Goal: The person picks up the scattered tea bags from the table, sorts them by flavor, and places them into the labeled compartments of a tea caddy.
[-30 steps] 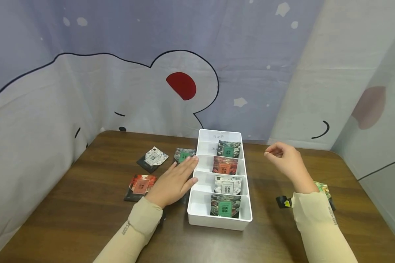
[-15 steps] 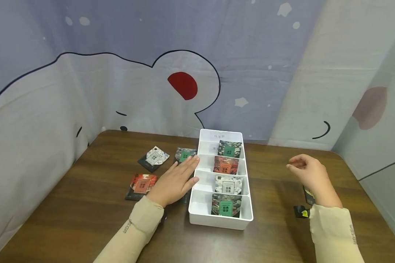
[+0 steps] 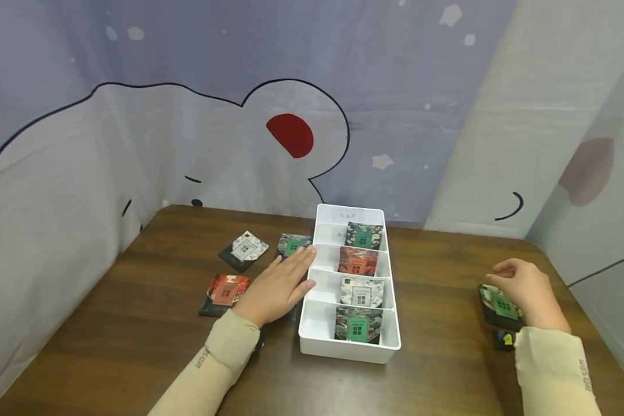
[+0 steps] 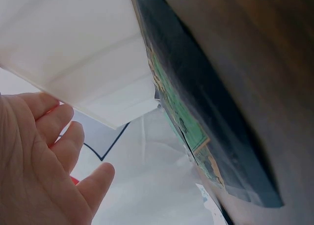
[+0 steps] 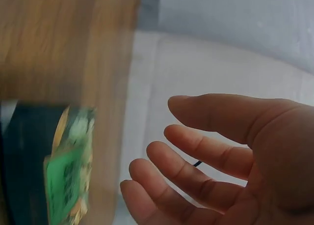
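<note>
My left hand (image 3: 277,289) lies with straight fingers against the left wall of a white divided box (image 3: 348,353). In the left wrist view its fingertips are right at the box's edge, and a green-labelled tea sachet (image 4: 184,117) lies close by. At the right, my right hand (image 3: 524,288) hovers over another green-labelled tea sachet (image 3: 503,307), partly covering it. The right wrist view shows loosely bent fingers, thumb apart, nothing held, with that sachet (image 5: 64,185) off to the side. Four compartments of the box hold upright sachets, such as the white one (image 3: 361,292).
Left of the box lie a white-labelled sachet (image 3: 244,249), a red-labelled one (image 3: 226,292) and a green-labelled one (image 3: 293,245). A small black piece with a yellow mark (image 3: 504,341) is near the right sleeve. A patterned curtain (image 3: 213,144) stands behind the wooden table (image 3: 437,370).
My right hand has moved right and down, from beside the box to over the green-labelled sachet. The left hand has stayed at the box.
</note>
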`<state>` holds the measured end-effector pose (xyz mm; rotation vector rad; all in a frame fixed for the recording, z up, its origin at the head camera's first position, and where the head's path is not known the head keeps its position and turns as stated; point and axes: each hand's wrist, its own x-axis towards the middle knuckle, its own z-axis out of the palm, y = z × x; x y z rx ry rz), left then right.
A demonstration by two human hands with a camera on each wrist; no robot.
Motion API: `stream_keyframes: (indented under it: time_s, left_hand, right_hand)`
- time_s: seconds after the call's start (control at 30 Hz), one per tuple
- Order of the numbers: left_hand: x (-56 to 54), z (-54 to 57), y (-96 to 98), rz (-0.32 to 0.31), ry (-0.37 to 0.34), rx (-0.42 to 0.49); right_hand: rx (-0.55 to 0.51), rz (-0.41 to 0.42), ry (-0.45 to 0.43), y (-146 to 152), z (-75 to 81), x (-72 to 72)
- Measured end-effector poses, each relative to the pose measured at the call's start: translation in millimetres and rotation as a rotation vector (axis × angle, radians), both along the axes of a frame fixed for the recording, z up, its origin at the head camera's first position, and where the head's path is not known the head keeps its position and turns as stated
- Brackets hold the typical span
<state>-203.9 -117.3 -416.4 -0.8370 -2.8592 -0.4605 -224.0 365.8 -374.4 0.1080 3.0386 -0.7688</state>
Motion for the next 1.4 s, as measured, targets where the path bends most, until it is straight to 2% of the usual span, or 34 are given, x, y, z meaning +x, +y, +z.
stream_keyframes:
  time_s: [0.1,0.33,0.57,1.0,1.17,1.4]
  left_hand:
    - [0.3,0.8,0.1,0.0,-0.003,0.004]
    - [0.3,1.3,-0.1,0.005,-0.008,-0.002]
    - [-0.1,0.8,0.7,-0.008,0.003,0.006]
    - [0.3,0.3,1.6,-0.006,-0.007,0.009]
    - [0.3,0.1,1.5,-0.007,-0.006,0.011]
    - [0.7,0.7,0.8,-0.001,-0.009,0.007]
  right_hand:
    - [0.017,0.0,-0.038,11,-1.7,-1.2]
    - [0.002,-0.028,-0.2,28,-2.0,-0.9]
    - [0.059,-0.026,-0.333,36,-1.7,-0.6]
    - [0.072,-0.047,-0.388,37,-14.8,-1.7]
    - [0.066,-0.029,-0.367,36,-16.0,-1.7]
    - [-0.031,-0.045,-0.355,35,-17.9,-1.0]
